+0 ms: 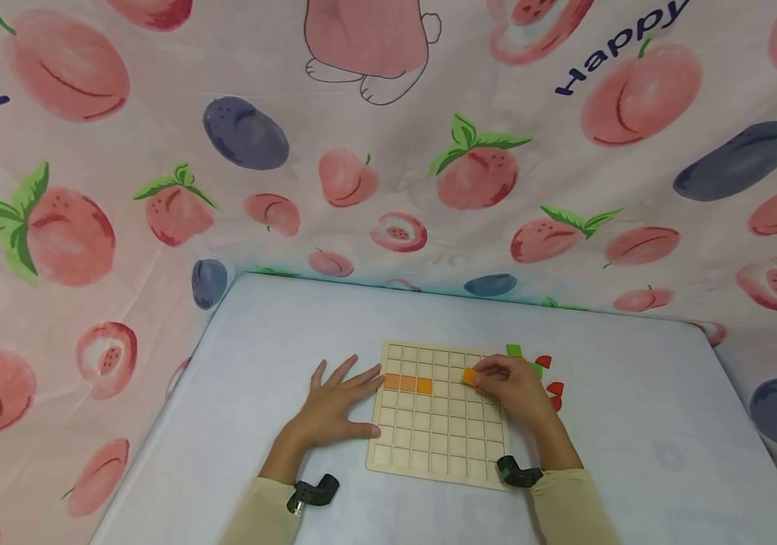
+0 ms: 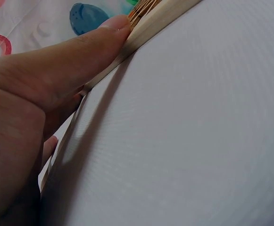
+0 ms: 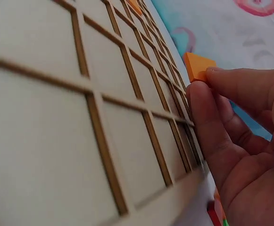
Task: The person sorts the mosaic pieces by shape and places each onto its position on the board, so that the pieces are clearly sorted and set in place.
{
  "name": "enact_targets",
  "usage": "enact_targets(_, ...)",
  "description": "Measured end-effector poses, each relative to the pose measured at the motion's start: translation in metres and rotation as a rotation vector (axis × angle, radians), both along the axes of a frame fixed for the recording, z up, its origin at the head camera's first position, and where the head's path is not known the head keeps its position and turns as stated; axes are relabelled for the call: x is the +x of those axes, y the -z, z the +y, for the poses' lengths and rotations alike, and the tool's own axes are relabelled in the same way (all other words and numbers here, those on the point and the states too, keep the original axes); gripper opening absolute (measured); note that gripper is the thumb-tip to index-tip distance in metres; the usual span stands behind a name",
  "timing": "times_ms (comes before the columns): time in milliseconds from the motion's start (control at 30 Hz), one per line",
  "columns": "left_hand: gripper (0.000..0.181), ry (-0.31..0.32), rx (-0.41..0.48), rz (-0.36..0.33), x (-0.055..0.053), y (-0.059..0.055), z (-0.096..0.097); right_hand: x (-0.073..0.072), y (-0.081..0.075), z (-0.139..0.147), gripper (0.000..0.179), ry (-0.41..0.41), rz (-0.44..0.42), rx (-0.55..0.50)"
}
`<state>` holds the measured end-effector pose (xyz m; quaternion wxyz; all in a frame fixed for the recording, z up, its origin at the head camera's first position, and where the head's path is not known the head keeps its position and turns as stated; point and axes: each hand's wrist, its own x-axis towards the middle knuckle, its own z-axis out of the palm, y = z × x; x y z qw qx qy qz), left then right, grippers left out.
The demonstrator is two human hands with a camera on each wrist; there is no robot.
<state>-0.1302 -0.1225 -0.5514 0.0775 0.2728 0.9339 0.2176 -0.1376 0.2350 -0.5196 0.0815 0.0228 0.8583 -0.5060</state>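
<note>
While the spread left hand (image 1: 335,409) touches the pale wooden grid board (image 1: 439,444), the right hand (image 1: 512,384) pinches an orange square tile (image 1: 469,376) over it, three orange squares (image 1: 408,383) already set, red and green pieces (image 1: 554,389) seemingly left.

Pretty loud pinkish fruit-print backdrop (image 1: 388,125) hangs way past the right hand (image 1: 516,387), white tabletop (image 1: 640,446) under that hand.

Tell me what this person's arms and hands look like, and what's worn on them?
The left hand and right hand are bare, with no gloves. The left sleeve and right sleeve are plain beige, ending short of the wrists. Each wrist wears a small, bent black device: left device, right device. No cables show.
</note>
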Motion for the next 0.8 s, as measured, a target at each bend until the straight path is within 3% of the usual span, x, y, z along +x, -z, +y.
enact_targets(400,0.092,-0.010,-0.008,0.002,0.001,0.000,0.002,-0.009,0.007,-0.028,0.017,-0.031,-0.080,-0.002)
enact_targets(600,0.092,-0.006,-0.015,0.009,0.001,-0.001,0.002,-0.012,0.009,-0.032,0.016,-0.069,-0.090,-0.027)
enact_targets(800,0.092,0.007,0.019,0.031,0.000,0.001,0.001,-0.014,0.012,-0.036,0.012,-0.080,-0.072,0.026)
